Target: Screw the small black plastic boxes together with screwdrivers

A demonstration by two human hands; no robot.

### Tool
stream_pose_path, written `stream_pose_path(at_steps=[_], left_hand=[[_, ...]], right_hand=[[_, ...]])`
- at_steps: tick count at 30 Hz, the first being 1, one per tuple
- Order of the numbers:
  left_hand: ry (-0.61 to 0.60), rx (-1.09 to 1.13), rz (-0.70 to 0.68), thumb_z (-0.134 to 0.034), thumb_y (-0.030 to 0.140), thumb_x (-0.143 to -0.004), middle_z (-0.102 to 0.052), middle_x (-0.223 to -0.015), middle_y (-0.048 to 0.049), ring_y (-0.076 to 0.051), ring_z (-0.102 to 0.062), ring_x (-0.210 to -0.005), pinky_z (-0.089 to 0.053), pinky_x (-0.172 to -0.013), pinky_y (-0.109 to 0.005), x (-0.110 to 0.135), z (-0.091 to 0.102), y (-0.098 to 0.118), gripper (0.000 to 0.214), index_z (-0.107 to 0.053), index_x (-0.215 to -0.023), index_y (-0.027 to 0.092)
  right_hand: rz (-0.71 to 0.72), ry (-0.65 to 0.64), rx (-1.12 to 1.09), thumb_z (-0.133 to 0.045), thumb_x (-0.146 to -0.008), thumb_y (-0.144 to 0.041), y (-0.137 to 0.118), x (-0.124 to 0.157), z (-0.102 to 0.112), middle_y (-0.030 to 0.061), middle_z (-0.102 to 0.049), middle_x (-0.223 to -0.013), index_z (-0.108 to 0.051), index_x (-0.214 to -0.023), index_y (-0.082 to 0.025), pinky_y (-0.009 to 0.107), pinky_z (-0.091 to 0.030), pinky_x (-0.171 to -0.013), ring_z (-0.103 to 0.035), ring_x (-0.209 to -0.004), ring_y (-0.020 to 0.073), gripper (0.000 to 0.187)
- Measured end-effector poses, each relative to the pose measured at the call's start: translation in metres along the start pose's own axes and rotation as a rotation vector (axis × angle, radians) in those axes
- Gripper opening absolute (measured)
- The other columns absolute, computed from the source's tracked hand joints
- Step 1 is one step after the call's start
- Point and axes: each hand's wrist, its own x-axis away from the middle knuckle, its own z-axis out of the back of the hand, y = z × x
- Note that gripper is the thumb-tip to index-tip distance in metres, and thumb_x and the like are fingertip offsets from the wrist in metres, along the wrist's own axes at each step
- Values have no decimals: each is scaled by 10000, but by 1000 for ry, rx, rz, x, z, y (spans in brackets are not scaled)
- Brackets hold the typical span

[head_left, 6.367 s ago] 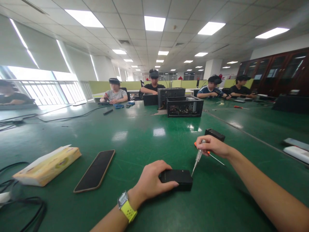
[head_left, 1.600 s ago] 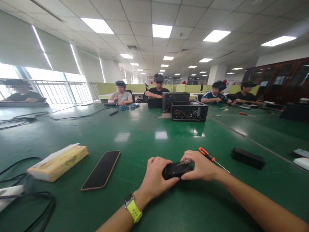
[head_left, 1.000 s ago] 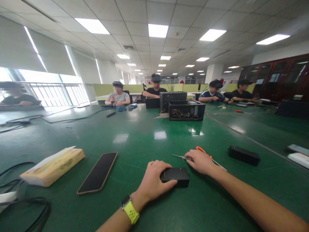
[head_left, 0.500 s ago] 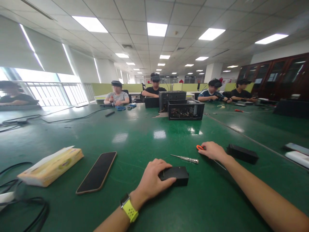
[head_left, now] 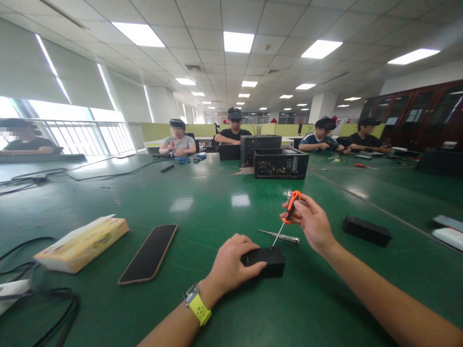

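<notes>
My left hand (head_left: 229, 265), with a yellow-strapped watch on its wrist, grips the left end of a small black box (head_left: 265, 259) lying on the green table (head_left: 202, 202). My right hand (head_left: 313, 222) pinches an orange-handled screwdriver (head_left: 288, 212) and holds it upright and tilted, its tip touching the top of the black box. A silver, clear-handled screwdriver (head_left: 279, 235) lies flat on the table just behind the box, free of both hands.
A dark phone (head_left: 149, 253) and a tissue box (head_left: 81, 243) lie to the left, with black cables (head_left: 43, 301) at the near left. Another black box (head_left: 366, 231) lies to the right. Open computer cases (head_left: 278, 161) stand farther back, where several people sit.
My right hand laid the silver screwdriver down behind the box, picked up the orange-handled one and brought its tip onto the box. My left hand stayed on the box.
</notes>
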Motion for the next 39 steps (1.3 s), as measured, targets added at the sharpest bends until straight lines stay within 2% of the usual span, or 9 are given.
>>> stream_pose_path(at_steps=[7,18,24,27,30,32,36,39], left_hand=[[23,6,-60,-783,350,-754,-684,-933,-67,-228,-618,-876,-507,-770,-329,-3,0,-4,302,-743,-995,171],[-16,-37,-74,-732,394,-811,-661,-937,-62,-216,-608,-867,-501,-759,-314,-3,2,-4,312,-736,-1040,182],[-25,-32,-80,-747,499,-797,-650,-947,-64,-217,-612,-862,-498,-749,-310,-2,2,-6,416,-728,-1060,177],[-32,-26,-75,-797,541,-724,-646,-944,-66,-222,-614,-860,-499,-740,-308,-2,2,-6,493,-729,-1045,172],[-40,-24,-58,-828,529,-688,-640,-947,-63,-224,-615,-865,-504,-744,-305,-2,2,-5,504,-727,-1035,178],[-42,-21,-50,-831,509,-693,-638,-948,-61,-223,-616,-870,-506,-751,-305,-2,2,-5,487,-725,-1034,179],[-41,-13,-46,-828,490,-705,-636,-945,-60,-221,-617,-869,-508,-757,-307,-2,3,-5,465,-724,-1029,174],[-39,-7,-43,-824,500,-704,-635,-952,-57,-219,-618,-873,-511,-763,-306,-2,3,-5,468,-720,-1034,185]], right_hand=[[55,27,12,-713,-801,-440,1,-2,7,24,-722,-870,-594,-1062,-200,279,-594,-559,-722,-670,173,374],[114,-44,64,-669,-847,-416,3,5,4,38,-706,-934,-577,-1110,-222,326,-607,-597,-716,-701,180,339],[140,-67,109,-660,-848,-402,-1,6,4,34,-666,-989,-619,-1075,-231,319,-601,-603,-697,-739,172,288],[178,-56,130,-705,-815,-397,-3,6,4,6,-635,-870,-654,-1073,-229,306,-600,-609,-655,-705,149,311],[177,-51,145,-746,-781,-376,-5,7,4,-18,-615,-759,-642,-1150,-233,332,-614,-637,-631,-669,151,409],[192,-37,136,-761,-763,-358,-7,8,3,-9,-644,-803,-621,-1159,-244,356,-622,-650,-664,-695,173,435],[222,-44,115,-706,-806,-355,-9,11,2,39,-698,-968,-577,-1115,-260,392,-627,-629,-715,-783,221,348],[253,-34,141,-687,-817,-349,-7,10,3,39,-686,-979,-594,-1096,-261,361,-610,-617,-696,-800,210,307]])
